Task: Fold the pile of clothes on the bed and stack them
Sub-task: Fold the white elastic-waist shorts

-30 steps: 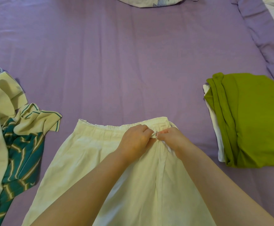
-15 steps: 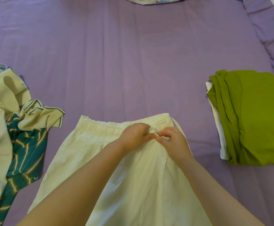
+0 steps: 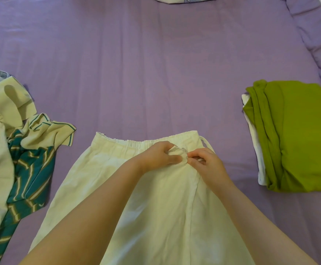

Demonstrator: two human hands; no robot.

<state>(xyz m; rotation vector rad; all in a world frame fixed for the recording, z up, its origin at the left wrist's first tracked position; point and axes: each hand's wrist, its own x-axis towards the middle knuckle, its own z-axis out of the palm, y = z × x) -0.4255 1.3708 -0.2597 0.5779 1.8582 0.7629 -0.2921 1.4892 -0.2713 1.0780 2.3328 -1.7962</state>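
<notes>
cream skirt (image 3: pixel 155 203) was laid flat on purple bed (image 3: pixel 155 64), waistband away from the wearer, just below centre of view. left hand (image 3: pixel 160 156) was closed, a small bunch of cloth near the waistband pinched in it. right hand (image 3: pixel 206 163) was curled with fingertips pressed together on the same spot, seemingly on a small fastening or the drawstring; what exactly was held could not be told. drawstring (image 3: pixel 205 142) was seen looped off the right corner of the waistband.

handling, judged: skirt was taken to be light, thin and limp, easily creased, no stiffness except the gathered elastic band. best held at the two waistband corners or along the side edges, then smoothed flat before folding. loose drawstring should be tucked in or it may trail out of the fold.

edges and room: wide bare sheet was left beyond the waistband, enough for spreading and folding. unfolded pile (image 3: pixel 12 159) was lying near on the left, a striped piece just beside the skirt's left edge but apart from it. folded stack, green top (image 3: pixel 297 138) over a white piece, was set well apart on the right, with a clear strip between for carrying the skirt across. lower hem was out of view.
</notes>
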